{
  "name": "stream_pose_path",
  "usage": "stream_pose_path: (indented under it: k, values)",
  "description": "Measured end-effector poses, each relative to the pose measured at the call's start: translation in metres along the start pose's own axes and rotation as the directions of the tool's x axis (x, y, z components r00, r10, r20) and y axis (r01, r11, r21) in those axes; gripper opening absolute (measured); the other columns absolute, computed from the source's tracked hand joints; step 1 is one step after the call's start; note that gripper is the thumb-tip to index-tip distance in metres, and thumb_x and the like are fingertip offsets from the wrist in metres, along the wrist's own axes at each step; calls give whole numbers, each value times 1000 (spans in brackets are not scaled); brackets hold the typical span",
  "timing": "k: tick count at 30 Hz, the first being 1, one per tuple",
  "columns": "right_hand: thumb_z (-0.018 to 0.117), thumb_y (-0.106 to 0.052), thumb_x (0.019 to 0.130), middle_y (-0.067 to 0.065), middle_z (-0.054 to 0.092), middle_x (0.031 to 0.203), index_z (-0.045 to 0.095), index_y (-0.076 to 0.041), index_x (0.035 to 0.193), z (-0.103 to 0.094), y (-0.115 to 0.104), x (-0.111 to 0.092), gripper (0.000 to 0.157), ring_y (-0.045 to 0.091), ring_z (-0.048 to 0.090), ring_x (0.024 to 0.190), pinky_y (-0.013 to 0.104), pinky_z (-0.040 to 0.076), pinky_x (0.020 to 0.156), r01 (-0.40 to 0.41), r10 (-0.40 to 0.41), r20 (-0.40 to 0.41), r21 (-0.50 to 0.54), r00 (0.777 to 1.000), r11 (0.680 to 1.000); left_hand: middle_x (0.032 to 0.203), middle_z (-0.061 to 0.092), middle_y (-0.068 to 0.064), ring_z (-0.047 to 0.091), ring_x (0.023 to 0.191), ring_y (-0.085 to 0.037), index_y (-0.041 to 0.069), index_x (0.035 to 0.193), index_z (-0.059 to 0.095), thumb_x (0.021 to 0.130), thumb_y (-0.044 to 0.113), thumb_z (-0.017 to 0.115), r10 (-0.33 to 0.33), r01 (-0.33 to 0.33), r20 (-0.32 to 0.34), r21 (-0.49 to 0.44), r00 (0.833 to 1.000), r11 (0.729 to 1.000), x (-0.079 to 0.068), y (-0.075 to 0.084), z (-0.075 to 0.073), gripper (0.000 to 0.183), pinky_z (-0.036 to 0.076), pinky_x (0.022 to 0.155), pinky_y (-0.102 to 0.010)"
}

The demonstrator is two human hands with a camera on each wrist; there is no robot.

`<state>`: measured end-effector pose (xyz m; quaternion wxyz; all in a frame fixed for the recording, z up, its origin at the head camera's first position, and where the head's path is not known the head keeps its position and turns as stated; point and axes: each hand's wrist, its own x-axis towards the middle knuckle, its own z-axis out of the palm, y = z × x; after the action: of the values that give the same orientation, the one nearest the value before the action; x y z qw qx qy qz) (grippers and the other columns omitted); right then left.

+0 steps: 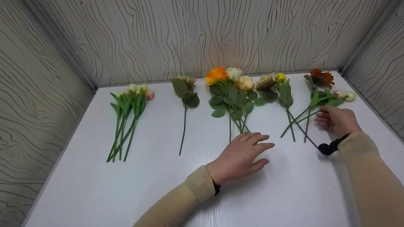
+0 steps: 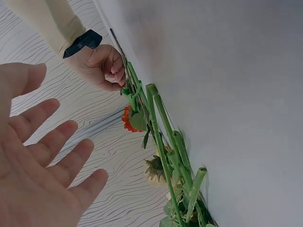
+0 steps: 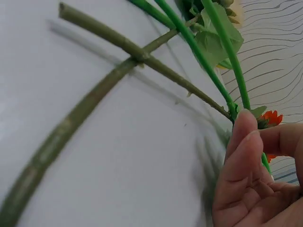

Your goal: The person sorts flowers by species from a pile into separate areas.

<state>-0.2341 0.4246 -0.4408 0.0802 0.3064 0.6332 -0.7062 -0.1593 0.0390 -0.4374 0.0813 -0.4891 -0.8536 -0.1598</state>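
My right hand (image 1: pixel 339 119) pinches the green stem of a tulip (image 3: pixel 218 28) between thumb and fingertips, at the table's right side. This pale pink tulip (image 1: pixel 339 93) lies beside a whitish tulip (image 1: pixel 350 96) and a red-orange flower (image 1: pixel 322 78), their stems crossing. My left hand (image 1: pixel 240 156) hovers over the white table with fingers spread, holding nothing. It covers the lower stems of a bunch with an orange rose (image 1: pixel 216 75), a white rose (image 1: pixel 234 73) and a peach rose (image 1: pixel 246 82). In the left wrist view, its palm (image 2: pixel 38 184) shows bare.
Left on the table (image 1: pixel 151 189) lies a tulip bunch (image 1: pixel 126 104), then a single beige sunflower (image 1: pixel 186 81). Between the roses and my right hand lie another beige sunflower (image 1: pixel 266 82) and a yellow tulip (image 1: pixel 281 77). Patterned panels (image 1: pixel 189 37) wall the back and sides.
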Motion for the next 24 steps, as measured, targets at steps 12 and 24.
stream_pose_path:
  k: [12,24]
  values:
    - [76,-23,95,4,70,92,62,-12,117,8,12,-32,28,16,69,86,30,60,78,61,-54,-28,446,998,893,147,55,1,48,137,-11,18,142,61,106,34,58,-70,54,-91,-164,993,985,-2,-11,-6,39,33,116,-27]
    - [74,-21,96,8,64,92,60,-5,115,52,12,-46,28,19,67,78,30,61,70,369,-319,-186,451,929,813,136,62,6,55,127,-7,17,133,68,106,30,58,-230,159,-156,-372,960,915,-5,-20,-15,32,45,103,-23]
